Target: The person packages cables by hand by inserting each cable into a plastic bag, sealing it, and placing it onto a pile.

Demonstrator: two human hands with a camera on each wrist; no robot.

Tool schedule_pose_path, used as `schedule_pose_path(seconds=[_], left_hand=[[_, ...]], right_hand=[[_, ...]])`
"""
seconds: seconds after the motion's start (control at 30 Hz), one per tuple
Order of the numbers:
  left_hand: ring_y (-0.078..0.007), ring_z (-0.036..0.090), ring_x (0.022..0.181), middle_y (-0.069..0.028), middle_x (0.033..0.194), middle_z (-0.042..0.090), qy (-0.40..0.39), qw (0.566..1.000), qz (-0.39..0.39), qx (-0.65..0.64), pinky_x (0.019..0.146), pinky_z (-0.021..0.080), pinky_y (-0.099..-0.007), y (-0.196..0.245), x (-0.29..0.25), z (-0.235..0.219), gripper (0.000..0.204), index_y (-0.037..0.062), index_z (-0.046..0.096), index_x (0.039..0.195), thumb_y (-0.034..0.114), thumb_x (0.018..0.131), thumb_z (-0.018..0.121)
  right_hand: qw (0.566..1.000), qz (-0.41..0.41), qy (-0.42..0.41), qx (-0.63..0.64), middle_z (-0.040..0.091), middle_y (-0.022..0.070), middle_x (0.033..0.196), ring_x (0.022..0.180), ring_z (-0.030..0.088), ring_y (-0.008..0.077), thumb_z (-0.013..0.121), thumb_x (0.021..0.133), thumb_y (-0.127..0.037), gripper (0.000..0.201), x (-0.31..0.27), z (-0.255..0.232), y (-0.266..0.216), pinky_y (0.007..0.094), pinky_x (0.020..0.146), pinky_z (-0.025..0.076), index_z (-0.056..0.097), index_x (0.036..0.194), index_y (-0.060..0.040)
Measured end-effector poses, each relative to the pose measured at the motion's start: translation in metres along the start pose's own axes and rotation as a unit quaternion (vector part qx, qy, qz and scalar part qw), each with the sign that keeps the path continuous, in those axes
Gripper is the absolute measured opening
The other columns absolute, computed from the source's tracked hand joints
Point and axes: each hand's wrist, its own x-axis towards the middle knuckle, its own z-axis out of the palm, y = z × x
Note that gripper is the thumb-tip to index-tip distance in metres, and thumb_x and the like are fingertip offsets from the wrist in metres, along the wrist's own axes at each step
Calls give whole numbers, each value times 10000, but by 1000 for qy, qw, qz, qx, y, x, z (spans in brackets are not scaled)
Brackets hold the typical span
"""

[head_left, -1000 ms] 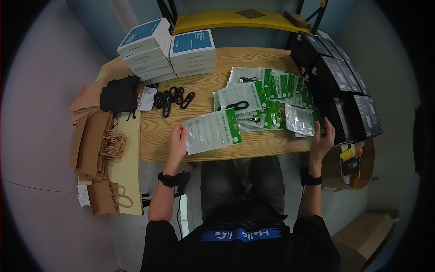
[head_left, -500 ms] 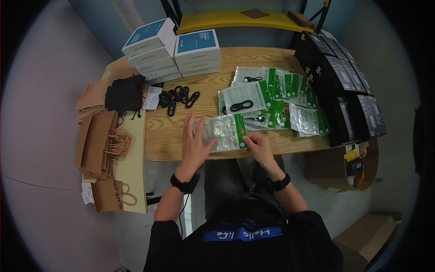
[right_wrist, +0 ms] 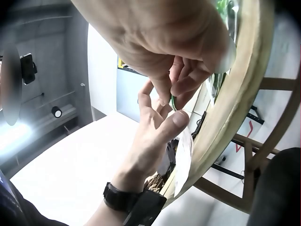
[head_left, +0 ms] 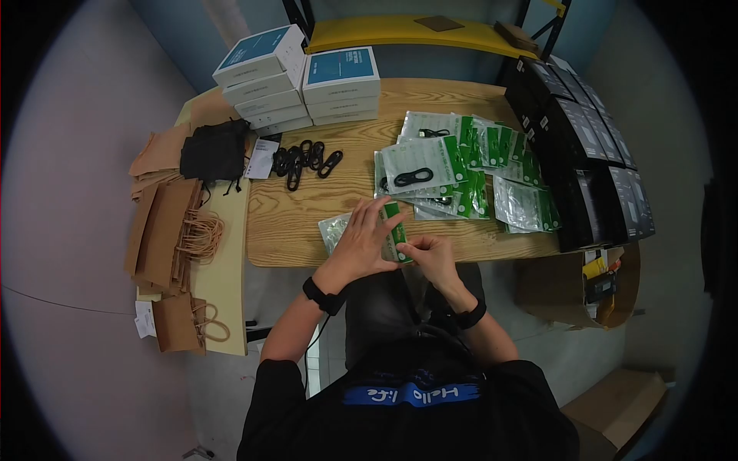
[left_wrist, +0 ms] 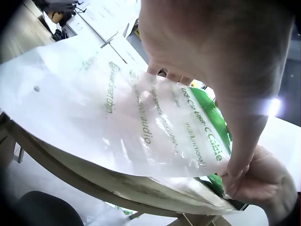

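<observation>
Head view, from the left: brown paper bags (head_left: 164, 238) with twisted handles lie on a pale side table (head_left: 227, 284), a black drawstring pouch (head_left: 214, 151) beyond them. Stacked white boxes (head_left: 342, 84) stand at the far left of the wood-grain table (head_left: 288, 230), with coiled black cables (head_left: 294, 173) nearer. At the near edge, the left hand (head_left: 358, 244) spans a clear USB-C cable bag (head_left: 393, 230), gripping it between fingers and thumb; the right hand (head_left: 433, 260) pinches the near corner of its green header. Farther right lie overlapping green-headed cable packets (head_left: 473, 192), then stacked black boxes (head_left: 573, 131).
</observation>
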Motion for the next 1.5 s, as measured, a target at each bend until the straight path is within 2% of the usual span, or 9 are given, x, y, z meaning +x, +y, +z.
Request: schedule_pose_path(seconds=[0.2, 0.27, 0.5, 0.77, 0.9, 1.07, 1.17, 1.27, 1.5], left_hand=[[-430, 335, 1437, -205, 1550, 311, 18, 999, 22, 21, 1203, 270, -592, -5, -3, 4, 920, 235, 437, 1404, 415, 638, 914], [-434, 342, 1435, -213, 1536, 318, 22, 999, 27, 24, 1188, 296, -578, -3, -3, 2, 818, 179, 511, 1276, 400, 610, 931], [-445, 377, 1400, -218, 1499, 354, 36, 999, 27, -8, 1158, 338, -580, -5, -1, 7, 738, 145, 514, 1179, 390, 618, 927], [-429, 458, 1321, -209, 1451, 406, -34, 999, 3, 8, 1066, 465, -471, 6, 3, -5, 654, 97, 634, 1136, 420, 642, 913], [-417, 489, 1289, -199, 1451, 409, -51, 999, 3, -7, 1055, 473, -472, -4, -2, 1, 597, 105, 642, 1140, 411, 691, 890], [-348, 525, 1255, -138, 1427, 463, -50, 999, -1, -18, 978, 525, -417, -13, 0, 4, 229, 119, 670, 1062, 162, 853, 752], [-340, 507, 1296, -124, 1412, 483, -56, 998, 6, -7, 968, 533, -398, -7, 2, -1, 193, 106, 676, 1033, 60, 848, 708], [-343, 465, 1365, -119, 1411, 478, -49, 999, 21, -2, 989, 528, -401, -4, -2, 1, 210, 109, 683, 1024, 31, 830, 703], [-319, 377, 1458, -124, 1440, 445, -49, 998, 41, -30, 995, 533, -408, -2, -8, 0, 158, 129, 656, 1050, 88, 901, 626]], right_hand=[[1000, 8, -4, 20, 714, 24, 751, 600, 598, 49, 817, 872, -130, 160, 3, -3, 3, 201, 531, 481, 751, 863, 15], [1000, 11, -7, 28, 712, 22, 749, 598, 596, 50, 819, 870, -129, 154, 3, -3, 3, 203, 532, 481, 750, 863, 8], [974, 124, -67, 177, 681, 0, 833, 740, 625, 71, 738, 948, -202, 171, 6, -9, 7, 242, 667, 533, 711, 875, -50], [951, 163, -85, 247, 661, -19, 856, 761, 629, 74, 696, 977, -197, 175, 11, -14, 15, 256, 676, 542, 649, 833, -109], [968, 129, -75, 204, 660, -17, 828, 716, 605, 63, 716, 964, -182, 170, 11, -17, 11, 245, 650, 526, 663, 834, -85], [988, 81, -69, 116, 660, -41, 777, 672, 573, 36, 735, 951, -177, 168, 10, -16, 12, 205, 593, 447, 672, 824, -89], [986, 85, -49, 135, 665, -50, 771, 648, 548, 26, 735, 945, -160, 160, 8, -12, 5, 197, 563, 400, 679, 809, -96], [981, 108, -32, 158, 670, -48, 766, 639, 544, 24, 738, 934, -140, 151, 12, -15, 13, 199, 563, 393, 679, 803, -92], [997, 40, 3, 66, 656, -16, 715, 645, 553, 37, 743, 920, -107, 181, 10, -21, 8, 222, 565, 428, 666, 771, -37]])
